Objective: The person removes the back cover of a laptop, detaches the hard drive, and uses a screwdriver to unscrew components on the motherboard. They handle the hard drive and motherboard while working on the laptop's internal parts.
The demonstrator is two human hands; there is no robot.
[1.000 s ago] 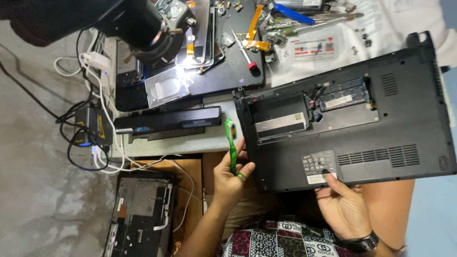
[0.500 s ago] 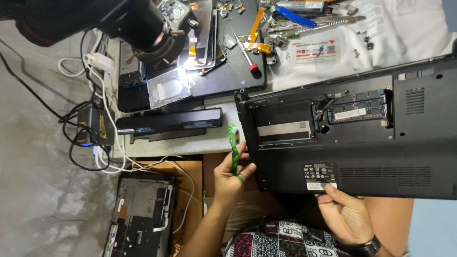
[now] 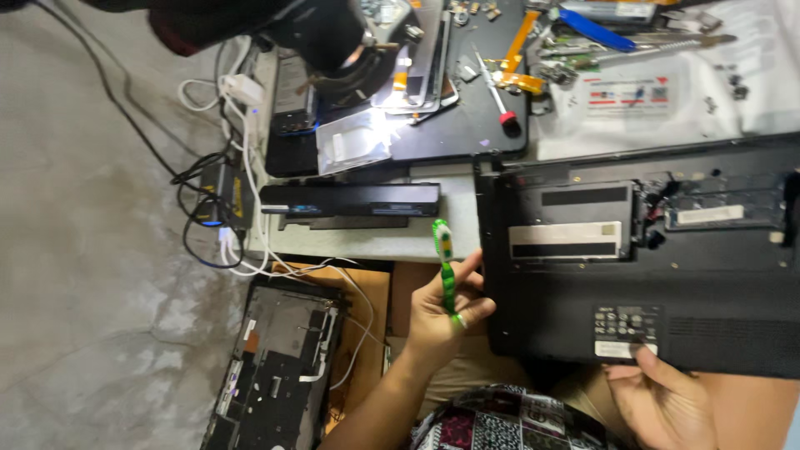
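Centrally, one green toothbrush: pinched upright between thumb and fingers of the left hand, bristle end uppermost, just beside the left edge of the laptop.
Laptop: black, turned underside up, a cover plate off so that the inner bays show; its near edge rests on the fingers of the right hand, which lie spread beneath a label and press against the case without closing around anything.
Battery pack: long, black, lying on the pale table edge left of the laptop.
Black mat: behind the battery, carrying a red-handled screwdriver and small parts.
Second opened laptop case: on the floor, lower left.
White and black cables: bunched at the table's left end.
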